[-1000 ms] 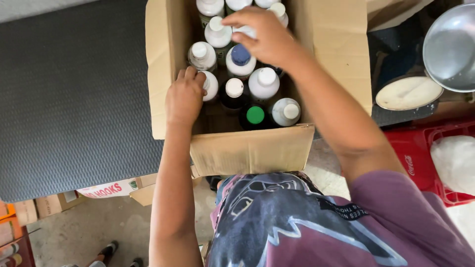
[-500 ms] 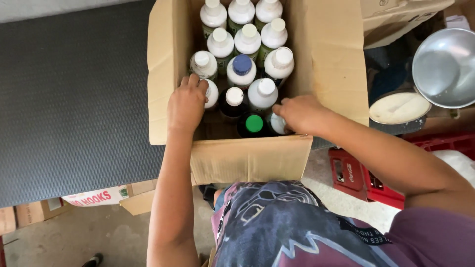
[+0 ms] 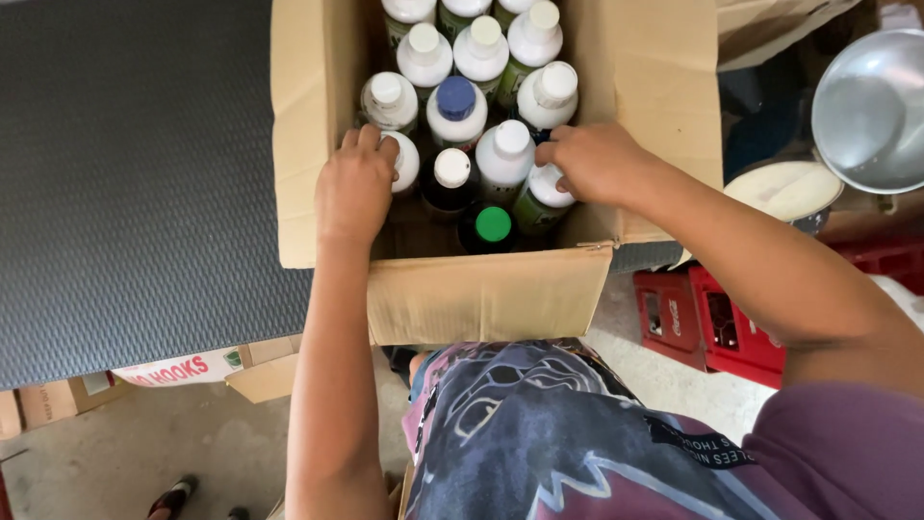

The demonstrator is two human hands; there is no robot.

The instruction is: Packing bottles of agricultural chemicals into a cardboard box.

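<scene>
- The left hand reaches down into an open cardboard box, knuckles up, fingers curled over a white-capped bottle at the box's 9 o'clock side. Whether the fingers actually grip it cannot be told.
- The left forearm runs straight down toward 6 o'clock, almost vertical in view.
- The right hand is inside the box at its 3 o'clock side, fingers bent and closed around the neck of a green bottle with a white cap.
- The right arm stretches away toward 4 o'clock, elbow bent, ending in a purple sleeve.
- The hands are well apart, with other bottles between them: a dark bottle with a white cap and a green-capped bottle nearer 6 o'clock.
- More white-capped bottles fill the box toward 12 o'clock, among them one with a blue cap.
- A dark ribbed mat lies at 9 o'clock of the box; a metal bowl and red crates sit toward 3 o'clock.
</scene>
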